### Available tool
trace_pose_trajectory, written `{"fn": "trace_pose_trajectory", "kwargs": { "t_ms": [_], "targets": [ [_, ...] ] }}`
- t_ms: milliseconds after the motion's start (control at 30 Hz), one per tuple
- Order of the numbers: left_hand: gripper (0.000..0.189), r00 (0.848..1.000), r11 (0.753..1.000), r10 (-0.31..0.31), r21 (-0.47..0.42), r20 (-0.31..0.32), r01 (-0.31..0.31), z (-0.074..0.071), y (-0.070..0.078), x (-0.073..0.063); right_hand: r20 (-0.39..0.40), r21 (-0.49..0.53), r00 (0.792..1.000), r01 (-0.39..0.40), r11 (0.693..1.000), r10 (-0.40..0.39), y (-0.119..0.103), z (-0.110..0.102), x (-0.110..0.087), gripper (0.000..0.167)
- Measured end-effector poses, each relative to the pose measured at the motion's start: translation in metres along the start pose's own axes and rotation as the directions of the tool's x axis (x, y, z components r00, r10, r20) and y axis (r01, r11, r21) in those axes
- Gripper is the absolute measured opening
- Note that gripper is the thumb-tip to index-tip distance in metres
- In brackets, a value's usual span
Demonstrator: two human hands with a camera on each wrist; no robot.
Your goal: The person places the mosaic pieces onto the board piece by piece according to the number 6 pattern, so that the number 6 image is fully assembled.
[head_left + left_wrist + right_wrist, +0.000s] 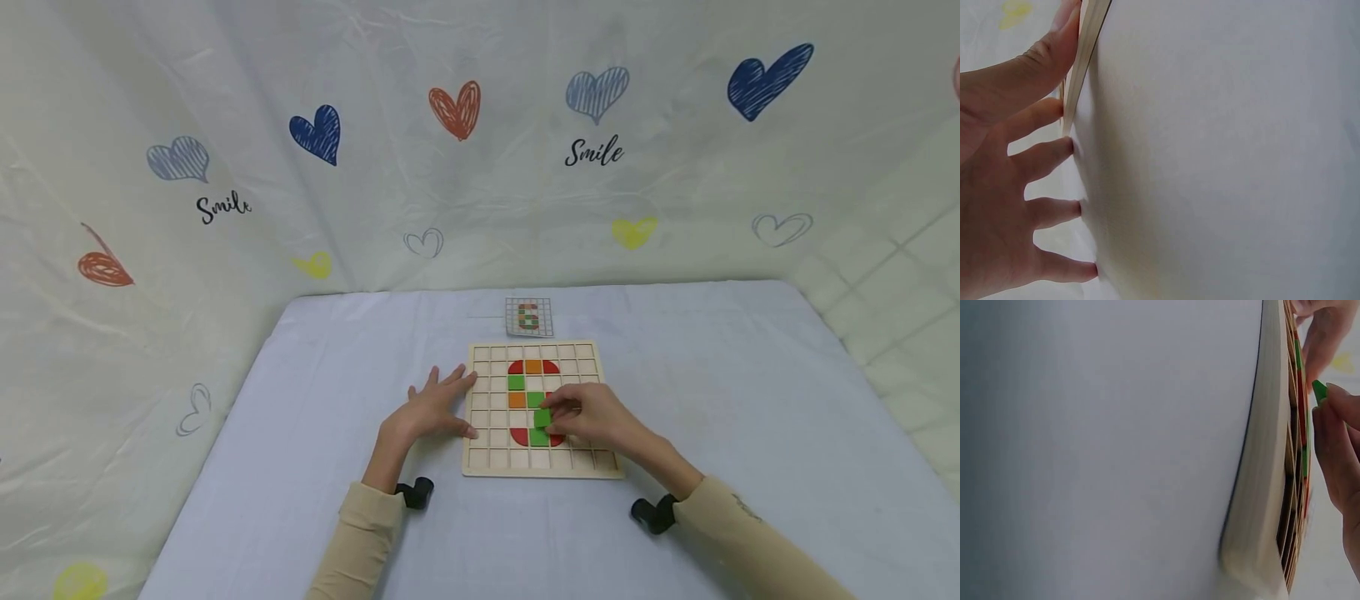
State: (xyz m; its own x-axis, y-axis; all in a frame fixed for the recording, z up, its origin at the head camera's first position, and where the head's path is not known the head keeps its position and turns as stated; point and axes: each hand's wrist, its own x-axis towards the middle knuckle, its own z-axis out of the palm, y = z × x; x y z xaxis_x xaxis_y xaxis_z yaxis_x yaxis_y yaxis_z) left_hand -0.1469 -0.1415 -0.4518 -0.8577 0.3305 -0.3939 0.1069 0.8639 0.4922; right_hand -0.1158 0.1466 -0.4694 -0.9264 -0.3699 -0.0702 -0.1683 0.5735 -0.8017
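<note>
A wooden grid board [491, 459] lies on the table, with several red, orange and green tiles set in its squares. Between thumb and fingers, my right hand [594, 412] pinches a green square tile [542, 417] over the lower middle of the board. The right wrist view catches that green tile [1319, 392] at the fingertips, above the board's surface. Spread wide, my left hand [429, 410] touches the board's left edge with thumb and index finger. In the left wrist view its other fingertips rest on the cloth. My right hand hides some squares on the board's right side.
Just behind the board lies a small card [528, 317] printed with a coloured grid pattern. White cloth [360, 350] covers the table, and a white sheet [510, 192] with printed hearts hangs behind it. Black wrist devices [655, 515] sit at both sleeves.
</note>
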Motion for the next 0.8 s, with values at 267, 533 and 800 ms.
{"fn": "trace_pose_trajectory", "kwargs": {
  "t_ms": [267, 533, 800],
  "targets": [
    [0.1, 1.0, 1.0, -0.006, 0.003, 0.0, 0.006, 0.001, 0.0, 0.002, 0.0, -0.007, 0.999, 0.038, 0.999, -0.038, -0.008, 0.007, 0.013, 0.026],
    [0.1, 1.0, 1.0, 0.004, 0.006, 0.007, -0.004, 0.0, 0.0, 0.001, 0.037, -0.027, 0.998, 0.054, 0.998, -0.053, -0.014, 0.015, 0.022, 0.025],
    [0.098, 1.0, 1.0, 0.003, 0.008, 0.006, -0.003, 0.001, -0.001, 0.002, 0.067, -0.056, 0.994, 0.091, 0.994, -0.087, -0.016, 0.019, 0.026, 0.024]
  ]
}}
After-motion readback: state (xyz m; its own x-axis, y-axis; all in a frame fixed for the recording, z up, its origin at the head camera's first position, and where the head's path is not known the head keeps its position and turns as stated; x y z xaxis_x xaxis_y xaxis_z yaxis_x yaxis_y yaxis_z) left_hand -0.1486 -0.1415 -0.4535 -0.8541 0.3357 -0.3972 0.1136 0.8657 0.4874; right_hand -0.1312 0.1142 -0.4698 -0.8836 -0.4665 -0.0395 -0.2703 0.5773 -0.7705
